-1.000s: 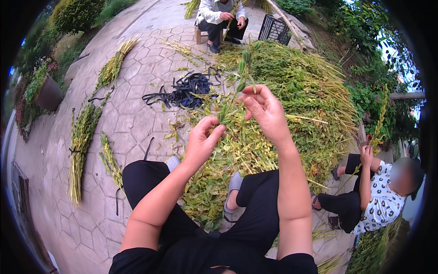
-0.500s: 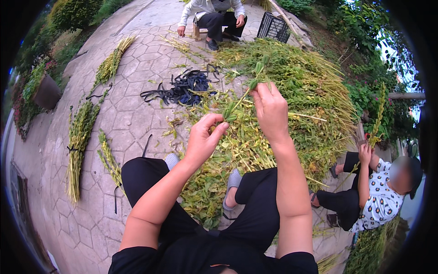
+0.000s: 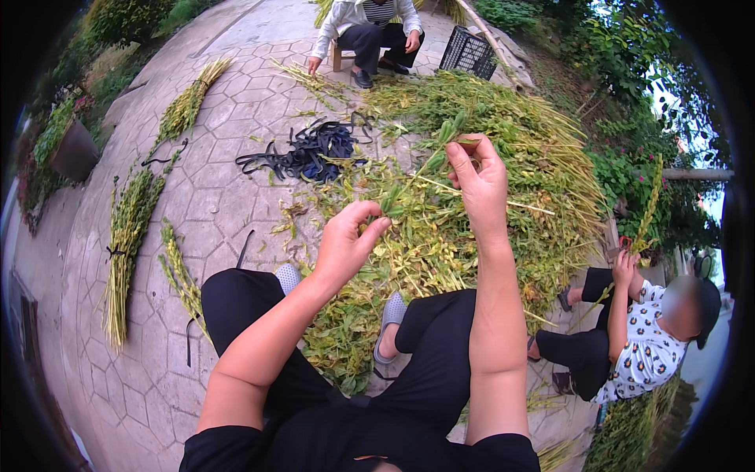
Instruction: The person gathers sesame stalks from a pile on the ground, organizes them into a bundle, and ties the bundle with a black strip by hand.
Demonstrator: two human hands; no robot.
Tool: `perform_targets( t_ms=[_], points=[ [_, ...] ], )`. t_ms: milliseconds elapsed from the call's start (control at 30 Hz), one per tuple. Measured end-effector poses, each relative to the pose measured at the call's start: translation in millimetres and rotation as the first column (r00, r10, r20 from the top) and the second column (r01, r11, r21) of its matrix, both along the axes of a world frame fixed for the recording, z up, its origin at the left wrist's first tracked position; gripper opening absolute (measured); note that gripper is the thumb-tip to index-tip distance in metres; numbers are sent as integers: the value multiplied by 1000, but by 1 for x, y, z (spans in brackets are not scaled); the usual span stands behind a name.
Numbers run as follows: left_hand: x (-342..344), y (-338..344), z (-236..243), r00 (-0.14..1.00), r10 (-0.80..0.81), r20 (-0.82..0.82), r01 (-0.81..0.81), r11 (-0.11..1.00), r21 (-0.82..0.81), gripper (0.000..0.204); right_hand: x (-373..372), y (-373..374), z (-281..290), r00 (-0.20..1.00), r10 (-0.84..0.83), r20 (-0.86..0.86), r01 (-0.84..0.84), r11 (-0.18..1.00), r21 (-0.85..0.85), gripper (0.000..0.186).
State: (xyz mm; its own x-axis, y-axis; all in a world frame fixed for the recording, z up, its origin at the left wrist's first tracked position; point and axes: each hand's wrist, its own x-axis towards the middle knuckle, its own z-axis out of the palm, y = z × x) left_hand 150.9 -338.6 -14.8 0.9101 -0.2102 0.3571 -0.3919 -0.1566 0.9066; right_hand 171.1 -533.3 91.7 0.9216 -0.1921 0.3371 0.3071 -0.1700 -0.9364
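Observation:
My left hand [image 3: 348, 244] is closed in a pinch on the lower end of a green plant stalk [image 3: 429, 166], beside a cluster of pods [image 3: 391, 200]. Up and to the right, my right hand [image 3: 482, 189] grips near the stalk's upper pods, with a small leaf [image 3: 469, 141] at the thumb and index finger. Beneath both hands lies a heap of loose yellow-green leaves and stems [image 3: 409, 244]. Dark straps [image 3: 314, 157] lie tangled on the paving beyond my left hand.
Tied bundles [image 3: 126, 252] lie on the left paving, near a planter [image 3: 75, 153]. Piled stalks [image 3: 550, 157] fill the right. A seated person [image 3: 370, 35] reaches down beside a black crate [image 3: 468, 55]. Another person [image 3: 641, 346] at right holds a stalk.
My right hand has changed its grip on the stalk and turned, a leaf now at its fingertips. The far person's hand has dropped to stalks on the ground.

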Motion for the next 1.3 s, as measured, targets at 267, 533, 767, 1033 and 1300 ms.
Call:
perform_targets(
  t_ms=[267, 533, 767, 1033, 1300],
  points=[
    [-1, 3, -1, 995, -19, -94, 19, 1000, -5, 18, 0, -3, 2, 932, -114, 345, 297, 785, -543, 13],
    [0, -3, 1, 1000, -28, 5, 28, 998, 54, 12, 4, -31, 13, 740, -306, 599, 655, 530, -539, 7],
    [-2, -4, -2, 1000, -6, -13, 7, 994, 107, 20, -2, -53, 14, 881, -228, 414, 422, 775, -471, 35],
    [-7, -1, 5, 1000, 0, 21, -4, 986, 164, 17, -11, -38, 25, 809, -144, 569, 575, 395, -717, 35],
    [-7, -1, 6, 999, 5, 42, -12, 986, 165, 15, -13, -47, 25, 800, -142, 583, 597, 283, -751, 26]
  ],
)
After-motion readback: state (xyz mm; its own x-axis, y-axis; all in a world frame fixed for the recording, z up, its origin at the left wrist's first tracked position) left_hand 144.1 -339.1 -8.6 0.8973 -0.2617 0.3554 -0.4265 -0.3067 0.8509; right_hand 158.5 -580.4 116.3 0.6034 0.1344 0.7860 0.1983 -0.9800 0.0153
